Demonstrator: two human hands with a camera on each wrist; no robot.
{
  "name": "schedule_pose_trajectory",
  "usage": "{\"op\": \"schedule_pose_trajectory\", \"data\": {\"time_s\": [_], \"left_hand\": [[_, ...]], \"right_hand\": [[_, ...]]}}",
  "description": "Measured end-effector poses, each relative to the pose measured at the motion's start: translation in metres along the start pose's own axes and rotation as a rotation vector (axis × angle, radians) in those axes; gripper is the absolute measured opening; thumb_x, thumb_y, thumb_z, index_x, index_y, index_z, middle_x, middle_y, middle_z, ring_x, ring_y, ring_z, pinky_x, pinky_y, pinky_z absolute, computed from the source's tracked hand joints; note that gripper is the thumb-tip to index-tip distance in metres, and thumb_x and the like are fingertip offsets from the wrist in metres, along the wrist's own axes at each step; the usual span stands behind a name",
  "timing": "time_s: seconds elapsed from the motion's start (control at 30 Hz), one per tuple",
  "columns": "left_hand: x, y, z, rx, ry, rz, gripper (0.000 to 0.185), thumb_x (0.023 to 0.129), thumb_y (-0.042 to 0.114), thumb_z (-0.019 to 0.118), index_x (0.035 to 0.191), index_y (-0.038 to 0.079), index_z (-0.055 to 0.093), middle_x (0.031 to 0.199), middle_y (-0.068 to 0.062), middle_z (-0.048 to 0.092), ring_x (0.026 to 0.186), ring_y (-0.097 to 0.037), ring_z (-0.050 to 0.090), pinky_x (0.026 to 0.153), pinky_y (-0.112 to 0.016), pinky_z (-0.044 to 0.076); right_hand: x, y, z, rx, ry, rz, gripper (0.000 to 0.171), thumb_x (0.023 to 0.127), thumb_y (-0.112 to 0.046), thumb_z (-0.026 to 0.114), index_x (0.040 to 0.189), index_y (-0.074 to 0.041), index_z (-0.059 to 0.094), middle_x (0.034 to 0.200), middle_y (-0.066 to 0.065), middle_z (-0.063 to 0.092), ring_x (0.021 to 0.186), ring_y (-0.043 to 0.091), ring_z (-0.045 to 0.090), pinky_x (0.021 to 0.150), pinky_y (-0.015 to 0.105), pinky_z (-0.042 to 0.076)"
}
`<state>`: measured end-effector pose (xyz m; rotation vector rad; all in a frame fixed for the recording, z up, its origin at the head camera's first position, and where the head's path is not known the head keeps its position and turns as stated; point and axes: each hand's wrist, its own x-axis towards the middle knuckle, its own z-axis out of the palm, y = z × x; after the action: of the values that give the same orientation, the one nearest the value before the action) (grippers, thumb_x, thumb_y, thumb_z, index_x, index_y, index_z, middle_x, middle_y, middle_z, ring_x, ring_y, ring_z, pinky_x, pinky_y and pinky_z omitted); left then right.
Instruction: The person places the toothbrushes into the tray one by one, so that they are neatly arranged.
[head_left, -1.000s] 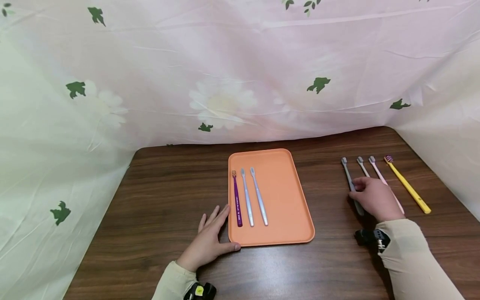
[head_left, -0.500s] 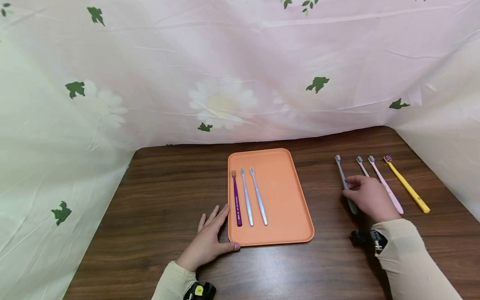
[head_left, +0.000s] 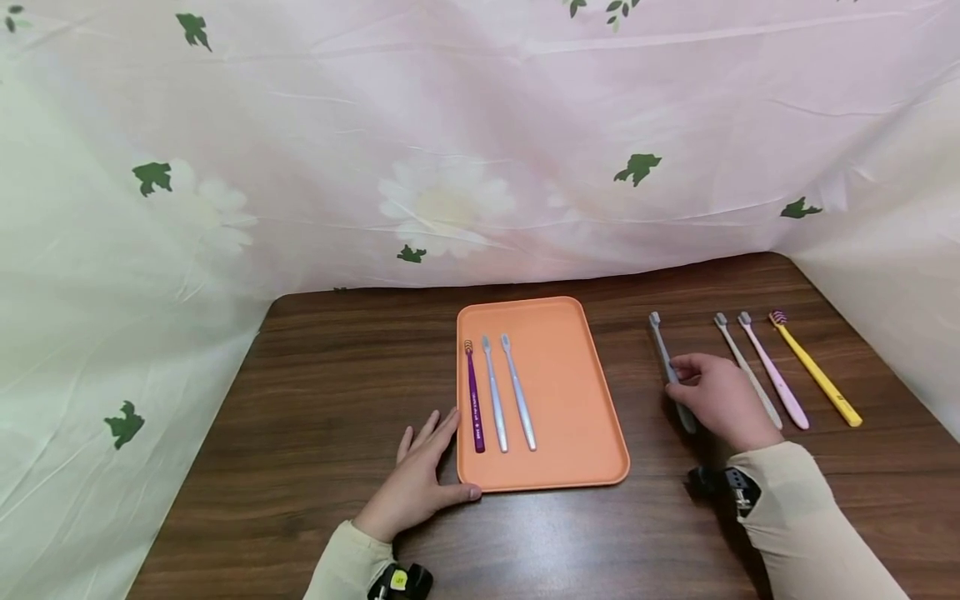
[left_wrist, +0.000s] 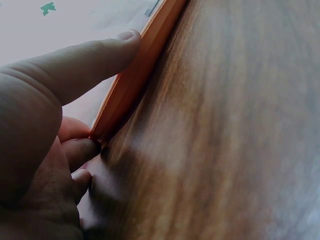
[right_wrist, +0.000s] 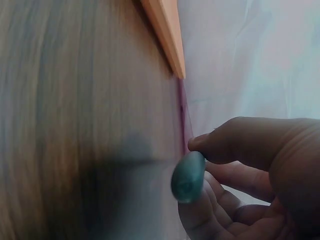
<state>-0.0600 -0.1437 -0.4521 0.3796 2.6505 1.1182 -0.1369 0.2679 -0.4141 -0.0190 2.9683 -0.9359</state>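
My right hand (head_left: 716,400) pinches the handle of a grey toothbrush (head_left: 663,348) just above the table, to the right of the orange tray (head_left: 566,400). The right wrist view shows the grey toothbrush handle end (right_wrist: 187,176) between thumb and fingers, with the tray edge (right_wrist: 165,30) beyond. My left hand (head_left: 416,483) lies flat on the table against the tray's near left corner, its thumb along the tray rim (left_wrist: 135,75). On the tray lie a purple toothbrush (head_left: 474,400) and two pale blue toothbrushes (head_left: 506,396) side by side.
On the wooden table (head_left: 322,375) to the right lie a beige toothbrush (head_left: 746,371), a pink toothbrush (head_left: 772,371) and a yellow toothbrush (head_left: 817,371). A floral cloth (head_left: 450,142) hangs behind and on both sides of the table.
My right hand has carried the grey toothbrush leftward, away from the row of brushes and towards the tray. The left hand has not moved.
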Motion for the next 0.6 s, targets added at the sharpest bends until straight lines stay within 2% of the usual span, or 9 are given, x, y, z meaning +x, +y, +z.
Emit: {"op": "schedule_pose_trajectory", "data": {"time_s": [0.6], "left_hand": [[0.000,0.001,-0.001,-0.009,-0.007,-0.002,0.106,0.079,0.041,0.085,0.161,0.013,0.025,0.164,-0.004,0.027,0.154,-0.030,0.009,0.119,-0.056,-0.009]], "right_hand": [[0.000,-0.033,0.011,0.033,-0.032,-0.052,0.041,0.089,-0.010,0.072,0.123,0.010,0.063,0.103,0.022,0.069,0.092,0.035,0.068,0.062,0.039,0.057]]}}
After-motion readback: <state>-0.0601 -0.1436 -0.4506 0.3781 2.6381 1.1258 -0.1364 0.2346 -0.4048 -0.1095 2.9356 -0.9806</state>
